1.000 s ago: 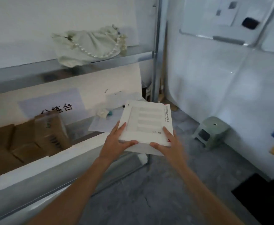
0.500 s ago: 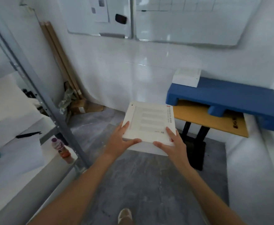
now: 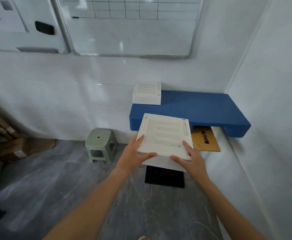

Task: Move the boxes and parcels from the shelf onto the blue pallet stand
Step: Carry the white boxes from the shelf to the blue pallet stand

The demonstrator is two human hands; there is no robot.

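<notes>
Flat white box (image 3: 165, 135) held level, smaller white box (image 3: 146, 93) on blue pallet stand (image 3: 202, 108)

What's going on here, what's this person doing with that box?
A person grips a flat white box with both hands, the left hand and right hand on its near corners, in front of the blue pallet stand. Another white box already sits on the stand's far left corner. A green stool stands nearby.

White flat box (image 3: 166, 135) with grey print lines and a red corner mark. Deep blue pallet stand (image 3: 202, 110). Plain white smaller box (image 3: 146, 94). Mustard-yellow board (image 3: 205, 141) with black lettering. Pale green stool (image 3: 100, 144). Grey marbled floor (image 3: 55, 179). Black-gridded whiteboard (image 3: 127, 26).
</notes>
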